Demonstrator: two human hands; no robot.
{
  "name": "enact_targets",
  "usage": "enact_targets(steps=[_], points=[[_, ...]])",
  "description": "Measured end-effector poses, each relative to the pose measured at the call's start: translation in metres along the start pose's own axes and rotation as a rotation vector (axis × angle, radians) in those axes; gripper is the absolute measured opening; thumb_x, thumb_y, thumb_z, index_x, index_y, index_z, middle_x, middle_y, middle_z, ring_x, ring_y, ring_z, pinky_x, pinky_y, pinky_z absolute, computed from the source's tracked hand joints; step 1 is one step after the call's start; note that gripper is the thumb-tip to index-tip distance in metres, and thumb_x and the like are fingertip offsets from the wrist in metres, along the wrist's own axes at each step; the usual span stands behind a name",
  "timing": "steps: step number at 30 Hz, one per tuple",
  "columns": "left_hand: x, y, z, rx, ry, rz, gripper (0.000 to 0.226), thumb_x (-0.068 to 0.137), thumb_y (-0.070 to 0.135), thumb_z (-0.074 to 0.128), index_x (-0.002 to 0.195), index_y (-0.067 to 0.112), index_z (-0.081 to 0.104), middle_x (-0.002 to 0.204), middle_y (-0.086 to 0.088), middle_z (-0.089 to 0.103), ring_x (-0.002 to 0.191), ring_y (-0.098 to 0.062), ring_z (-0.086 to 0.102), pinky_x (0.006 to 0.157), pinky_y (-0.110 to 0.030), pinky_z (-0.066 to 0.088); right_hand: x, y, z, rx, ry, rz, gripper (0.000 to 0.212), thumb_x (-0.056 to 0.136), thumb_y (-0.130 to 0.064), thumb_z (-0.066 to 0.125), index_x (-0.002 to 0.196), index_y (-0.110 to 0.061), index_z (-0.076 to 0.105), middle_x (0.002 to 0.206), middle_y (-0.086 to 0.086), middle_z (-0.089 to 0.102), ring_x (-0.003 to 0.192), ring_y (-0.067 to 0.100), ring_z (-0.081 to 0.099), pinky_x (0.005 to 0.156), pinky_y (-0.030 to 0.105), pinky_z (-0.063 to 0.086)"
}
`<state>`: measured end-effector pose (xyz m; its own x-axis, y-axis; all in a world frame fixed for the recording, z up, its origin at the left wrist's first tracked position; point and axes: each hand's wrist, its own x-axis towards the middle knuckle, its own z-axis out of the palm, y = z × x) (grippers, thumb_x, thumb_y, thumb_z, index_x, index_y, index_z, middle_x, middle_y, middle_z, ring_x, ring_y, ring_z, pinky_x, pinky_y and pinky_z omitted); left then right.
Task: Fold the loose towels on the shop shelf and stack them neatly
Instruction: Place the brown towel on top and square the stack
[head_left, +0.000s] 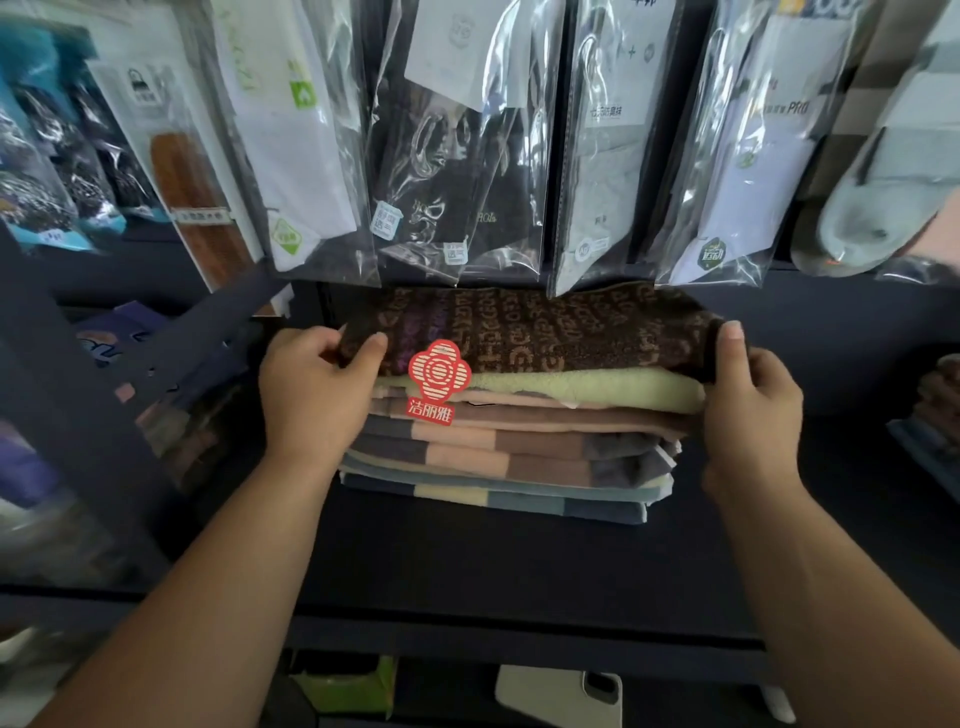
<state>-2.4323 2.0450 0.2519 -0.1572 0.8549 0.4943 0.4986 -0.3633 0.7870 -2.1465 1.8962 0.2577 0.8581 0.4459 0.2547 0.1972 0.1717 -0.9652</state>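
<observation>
A folded brown towel (545, 332) with a lettered pattern lies on top of a stack of folded towels (509, 457) on the dark shelf (493, 561). A red flower-shaped tag (439, 376) hangs over the stack's front. My left hand (317, 395) grips the brown towel's left end, thumb on top. My right hand (748, 395) holds its right end, thumb raised against the fold. Under the brown towel sit a pale green towel (597, 389) and several striped ones.
Bagged socks (457, 156) hang from hooks just above the stack, their lower ends close to the top towel. Grey slippers (872, 208) hang at the upper right. More towels (935, 405) lie at the right edge. A phone (561, 696) rests on the shelf below.
</observation>
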Motion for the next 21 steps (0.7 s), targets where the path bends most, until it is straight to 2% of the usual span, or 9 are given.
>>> enact_targets(steps=[3,5,8,10,12,14,18,21], points=[[0.01,0.003,0.005,-0.082,-0.022,-0.058,0.034,0.093,0.029,0.067,0.065,0.016,0.053,0.068,0.001,0.052,0.061,-0.01,0.048,0.06,-0.029,0.036,0.009,-0.01,0.0,0.046,-0.006,0.072,0.049,0.092,-0.051,0.067,0.063,-0.016,0.047,0.055,-0.01,0.044,0.053,0.006,0.042,0.055,0.028,0.037],[0.019,0.009,0.001,-0.049,0.031,-0.051,0.026,0.097,0.026,0.062,0.075,0.014,0.055,0.075,0.001,0.055,0.066,-0.011,0.05,0.062,-0.028,0.036,0.011,-0.013,0.003,0.033,-0.024,0.059,0.041,0.088,-0.041,0.075,0.063,-0.02,0.049,0.058,-0.01,0.049,0.055,0.006,0.046,0.056,0.029,0.04],[0.034,0.005,-0.008,-0.022,0.139,-0.042,0.019,0.096,0.023,0.061,0.084,0.008,0.057,0.082,-0.005,0.058,0.077,-0.022,0.055,0.071,-0.032,0.039,0.011,-0.013,0.011,-0.035,-0.05,-0.002,0.029,0.084,-0.021,0.078,0.082,-0.024,0.049,0.073,-0.007,0.056,0.064,0.008,0.05,0.063,0.028,0.043],[0.037,-0.003,-0.009,-0.03,0.108,-0.084,0.017,0.09,0.019,0.063,0.085,0.004,0.06,0.079,-0.007,0.061,0.075,-0.024,0.057,0.068,-0.031,0.04,0.012,-0.011,0.012,-0.083,-0.086,0.001,0.03,0.086,-0.014,0.074,0.1,-0.024,0.049,0.083,-0.006,0.062,0.071,0.007,0.056,0.066,0.025,0.045],[0.031,-0.007,-0.005,-0.027,0.018,-0.149,0.016,0.086,0.02,0.068,0.095,0.007,0.065,0.087,-0.004,0.066,0.079,-0.02,0.061,0.069,-0.029,0.042,0.016,-0.008,0.01,-0.126,-0.091,0.01,0.027,0.088,-0.013,0.069,0.106,-0.025,0.053,0.087,-0.004,0.064,0.074,0.009,0.058,0.066,0.028,0.046],[0.023,-0.006,-0.002,-0.075,-0.008,-0.166,0.026,0.087,0.023,0.073,0.109,0.013,0.062,0.099,0.0,0.065,0.09,-0.017,0.062,0.075,-0.027,0.044,0.022,-0.007,0.009,-0.158,-0.076,-0.006,0.018,0.09,-0.013,0.066,0.099,-0.025,0.058,0.085,-0.003,0.063,0.073,0.011,0.058,0.065,0.029,0.047],[0.015,-0.005,0.001,-0.1,-0.035,-0.016,0.028,0.095,0.022,0.068,0.121,0.021,0.058,0.109,0.004,0.062,0.098,-0.013,0.059,0.082,-0.025,0.043,0.033,-0.011,0.01,-0.219,-0.039,-0.057,0.015,0.089,-0.012,0.063,0.082,-0.026,0.064,0.077,-0.006,0.06,0.068,0.007,0.054,0.065,0.027,0.044],[0.013,-0.008,0.003,-0.132,-0.045,-0.041,0.03,0.1,0.033,0.059,0.129,0.024,0.055,0.115,0.006,0.061,0.104,-0.014,0.058,0.086,-0.026,0.042,0.025,-0.005,0.01,-0.216,-0.045,-0.056,0.003,0.092,-0.023,0.062,0.094,-0.023,0.064,0.085,-0.007,0.062,0.082,0.012,0.06,0.071,0.029,0.045]])
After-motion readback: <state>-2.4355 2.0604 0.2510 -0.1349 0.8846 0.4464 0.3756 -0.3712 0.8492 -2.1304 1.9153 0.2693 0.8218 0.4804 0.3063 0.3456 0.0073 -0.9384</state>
